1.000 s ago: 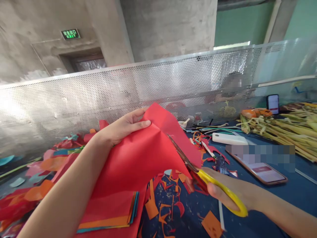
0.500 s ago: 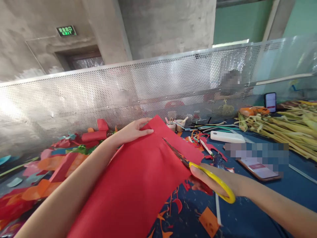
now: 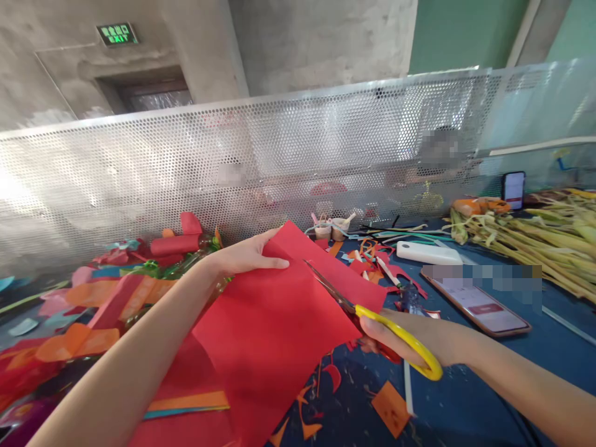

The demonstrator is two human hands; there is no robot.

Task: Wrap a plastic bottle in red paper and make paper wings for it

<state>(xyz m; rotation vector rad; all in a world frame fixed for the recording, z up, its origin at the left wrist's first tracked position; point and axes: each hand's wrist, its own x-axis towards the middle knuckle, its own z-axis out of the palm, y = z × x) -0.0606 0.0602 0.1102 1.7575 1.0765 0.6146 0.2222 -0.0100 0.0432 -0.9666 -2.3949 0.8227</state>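
The left hand is pinching the upper left edge of the red sheet near the middle of the frame, its thumb lying on top and its other fingers mostly hidden behind. The right hand is gripping the scissors right of centre, the thumb side against the yellow loop and the fingers curling around the red one below. One blade is showing above the sheet, paper lying on both sides of it; how wide the blades are parting, I cannot tell. The sheet is sagging toward the lower middle with only one hand supporting it, so it could be folding between the blades and giving a ragged cut. The tip is pointing near the left thumb, so an overlong stroke could be nicking it. Compared with half a second ago, the sheet's left side is reaching less far toward the lower left corner, and the layered paper stack is showing there again.
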